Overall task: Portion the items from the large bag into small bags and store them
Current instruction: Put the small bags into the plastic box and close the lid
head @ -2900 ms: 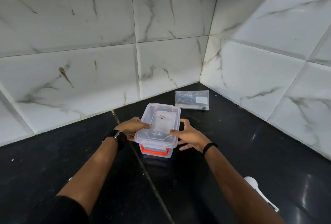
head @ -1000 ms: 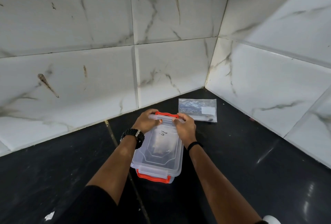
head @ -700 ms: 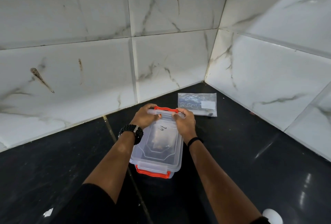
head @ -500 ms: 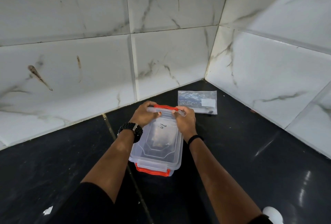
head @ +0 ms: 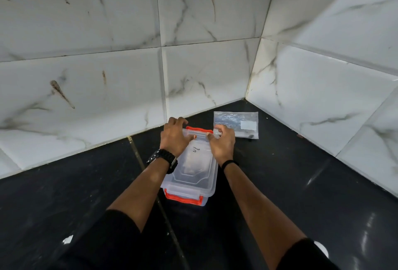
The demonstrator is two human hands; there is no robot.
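A clear plastic storage box [head: 191,181] with orange latches stands on the black counter, its lid on. Through the lid I see a small bag with a handwritten white label [head: 195,153] inside. My left hand [head: 174,138] grips the far left corner of the box, fingers curled over the rim by the far orange latch [head: 199,129]. My right hand [head: 221,142] grips the far right corner the same way. The near orange latch [head: 184,198] lies flat against the box front. A large clear bag [head: 235,124] lies flat beyond the box, near the wall corner.
White marble-look tiled walls meet in a corner just behind the large bag. A white object [head: 322,250] shows at the bottom right, partly hidden by my right arm. A small white scrap [head: 67,240] lies on the counter at the lower left.
Since 2.9 s ago both hands moved from the sides of the box to its far end. Over the last second they stay gripping that far end by the latch.
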